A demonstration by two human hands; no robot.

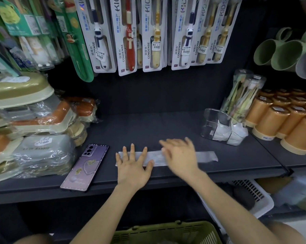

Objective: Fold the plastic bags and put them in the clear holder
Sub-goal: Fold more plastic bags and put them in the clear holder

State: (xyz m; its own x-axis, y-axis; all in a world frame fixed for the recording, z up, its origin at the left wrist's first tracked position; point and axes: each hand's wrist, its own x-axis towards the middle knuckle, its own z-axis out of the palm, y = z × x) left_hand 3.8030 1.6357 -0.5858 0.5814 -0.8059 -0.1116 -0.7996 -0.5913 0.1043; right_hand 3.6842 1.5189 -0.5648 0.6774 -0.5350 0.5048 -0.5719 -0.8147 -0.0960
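- Left hand point(132, 166): fingers point(132, 150) straight and spread, pressed flat on the left end of the plastic bag point(206, 156). Nothing gripped.
- Right hand point(179, 155): also open with fingers spread, blurred, over the middle of the strip. Cannot tell whether touching or just above.
- Bag already down to a long, narrow, flat strip, lying left-right near the near edge of the shelf point(148, 127).
- Left end under left palm and fingers, middle hidden by right hand, right end bare beyond the right fingertips.
- Step in hand, as judged: flattening the strip before folding it short.
- To do it well: pin left end with a flat palm and sweep the right hand toward the free right end to push air out. Thin film probably springs back, so crease firmly.
- Next, fold from one end in short turns, pressing each fold before starting another. Aim for a packet small enough for one holder section.
- Clear holder point(208, 118): far right on the same shelf, well apart from both hands, with white folded bags point(221, 132) already inside.
- Phone point(84, 167): just left of the left hand, apart from the strip. Mind the elbow.
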